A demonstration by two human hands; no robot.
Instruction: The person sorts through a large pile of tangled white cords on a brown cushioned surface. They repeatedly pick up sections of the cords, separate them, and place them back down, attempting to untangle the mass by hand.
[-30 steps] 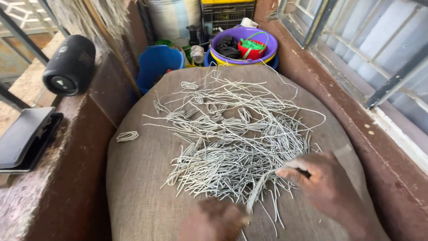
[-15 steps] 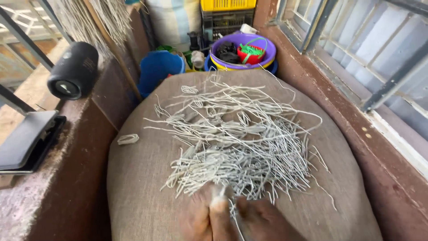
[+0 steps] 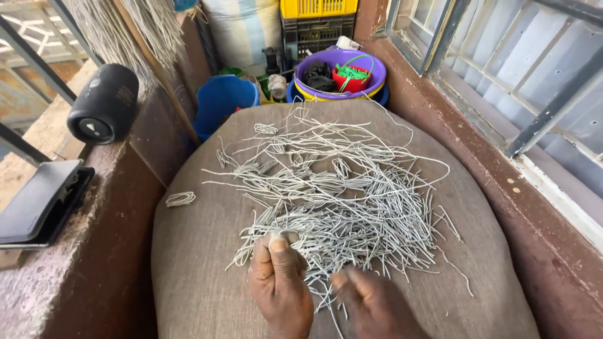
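Left hand [image 3: 279,282] is pinched shut, thumb pressed over a few grey cords [image 3: 342,201] at the near edge of the heap. Right hand [image 3: 374,304] sits just beside it, fingers curled and blurred; whether it grips anything, I cannot tell. The cords spread out ahead of both hands, a loose tangle across the domed brown sack [image 3: 207,282].

These look light and thin, springy more than limp, with many bent into hairpin loops. They'd likely snag on each other, so a pinch on a free end or at a loop's bend seems the cleanest hold, drawing toward the body.

Bare sacking lies left of the left hand, one stray coil [image 3: 180,199] well out that way. Right of the right hand the sack slopes off toward a wall under a barred window [image 3: 534,94]. Left, a ledge carries a black speaker [image 3: 103,103]. Far ahead, a purple basin [image 3: 342,72] and blue bucket [image 3: 223,100].
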